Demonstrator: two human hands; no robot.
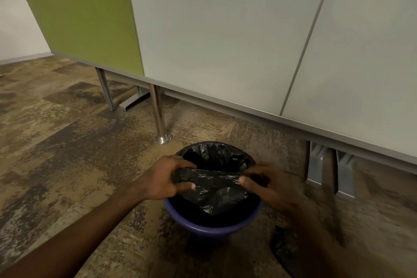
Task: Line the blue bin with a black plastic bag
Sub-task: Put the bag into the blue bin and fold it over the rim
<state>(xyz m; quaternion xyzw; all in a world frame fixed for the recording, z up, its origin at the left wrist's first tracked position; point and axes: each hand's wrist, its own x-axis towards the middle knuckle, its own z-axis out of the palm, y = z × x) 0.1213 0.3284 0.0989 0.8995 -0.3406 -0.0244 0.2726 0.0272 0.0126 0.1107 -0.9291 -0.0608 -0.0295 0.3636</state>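
Head view looked down at a blue bin (212, 225) standing on the mottled carpet floor (67, 153), just near of a cabinet (225, 40) raised on metal legs, one chrome leg (159, 117) standing to the bin's far left. A black plastic bag (216, 189) was partly in place: its far edge already lay folded over the far rim, while the near half of the rim showed bare blue. The left hand (167, 178) pinched the bag's near edge at the left, fingers closed on the film with the thumb on top. The right hand (268, 185), blurred, gripped the same edge at the right, fingers curled narrow around the plastic. Between the two hands the edge stretched fairly taut across the opening, with loose film sagging down into the bin. A dark patch of what could be more plastic lay on the floor at the near right; I could not tell what it was.

The step in hand seemed to be drawing the near edge out and down over the near rim. To do it well, both hands would likely pull toward the near side together, keep the hold close to the hem, and spread apart so the edge cleared the rim evenly. Pulling too hard might drag the far fold off or tear the thin film, so a gentle stretch seemed wise, with slack left inside to reach the bottom.
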